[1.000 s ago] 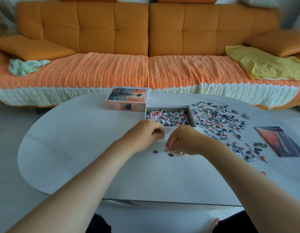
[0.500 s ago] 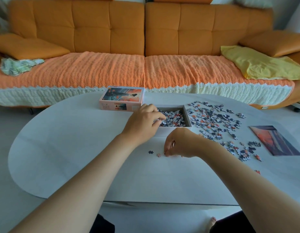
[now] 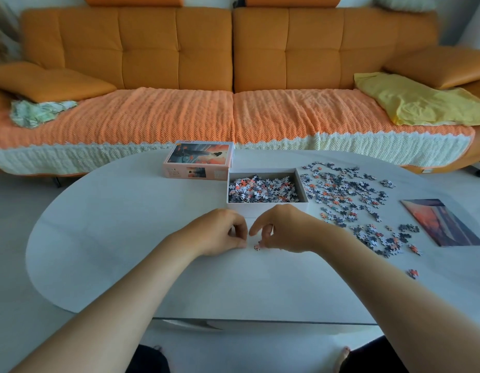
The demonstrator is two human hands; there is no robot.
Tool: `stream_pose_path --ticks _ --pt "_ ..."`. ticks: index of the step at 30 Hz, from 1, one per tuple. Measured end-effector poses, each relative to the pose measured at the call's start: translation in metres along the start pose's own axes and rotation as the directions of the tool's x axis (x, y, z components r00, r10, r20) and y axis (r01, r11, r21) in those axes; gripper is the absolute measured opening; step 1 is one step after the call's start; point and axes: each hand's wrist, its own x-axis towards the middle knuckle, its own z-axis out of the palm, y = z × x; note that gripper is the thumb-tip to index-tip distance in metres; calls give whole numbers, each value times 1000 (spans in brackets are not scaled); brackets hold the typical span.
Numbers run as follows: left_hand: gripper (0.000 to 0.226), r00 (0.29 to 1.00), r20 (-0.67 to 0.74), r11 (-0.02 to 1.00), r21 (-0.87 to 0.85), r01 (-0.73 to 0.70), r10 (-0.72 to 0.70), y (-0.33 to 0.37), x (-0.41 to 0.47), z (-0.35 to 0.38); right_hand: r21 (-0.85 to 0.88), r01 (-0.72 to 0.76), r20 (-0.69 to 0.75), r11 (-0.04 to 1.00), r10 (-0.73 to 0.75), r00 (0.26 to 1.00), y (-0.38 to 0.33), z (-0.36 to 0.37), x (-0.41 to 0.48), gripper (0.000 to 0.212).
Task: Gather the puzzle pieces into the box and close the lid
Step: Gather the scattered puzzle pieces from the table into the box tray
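Note:
The open white box [image 3: 302, 184] sits mid-table, half full of puzzle pieces [image 3: 263, 189]. Its pictured lid [image 3: 199, 160] lies just left of it, top up. Many loose pieces [image 3: 341, 193] are spread to the right of the box. My left hand [image 3: 221, 234] rests on the table in front of the box, thumb and forefinger pinched together at the tabletop; whatever is between them is hidden. My right hand [image 3: 283, 228] is beside it, thumb and middle finger closed on a small pink piece [image 3: 257, 247] that still touches the table.
A reference picture [image 3: 444, 223] lies flat at the table's right edge. One stray piece [image 3: 412, 273] sits near the front right. An orange sofa [image 3: 233, 111] with a yellow cloth [image 3: 421, 103] runs behind the white oval table [image 3: 125, 238].
My left hand rose over the box, then came back down to the table in front of it. The dark piece lying there is now out of sight. My right hand stayed low, pinching.

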Motion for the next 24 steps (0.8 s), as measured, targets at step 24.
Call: stream_pose_path --ticks 24 --pt "25 888 -449 971 240 10 102 11 61 -1 -148 -66 -524 987 -22 851 30 -20 30 18"
